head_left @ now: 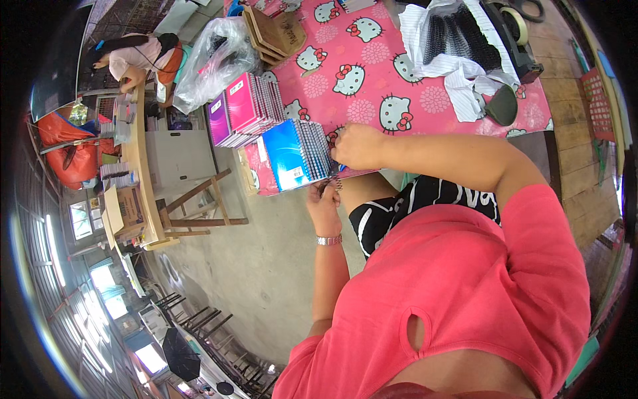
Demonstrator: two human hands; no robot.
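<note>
At the table's near left corner my right hand (359, 147) is closed, fingertips bent down beside the spiral edge of a blue notebook stack (294, 154). What it grips is hidden. Just below, past the table edge, my left hand (323, 205) pinches a small black spiral coil (330, 186), a metal-banded watch on its wrist. The coil's far end disappears among the fingers and notebooks. Behind the blue stack, touching it, stand pink and purple spiral notebooks (247, 106).
A pink patterned cloth (362, 60) covers the table. On it are wooden boards (276, 33), a clear plastic bag (216, 63), black coils on white paper (462, 40), a tape dispenser (525, 63) and a dark green rounded piece (502, 106). Another person (136, 56) bends over a wooden bench (138, 143).
</note>
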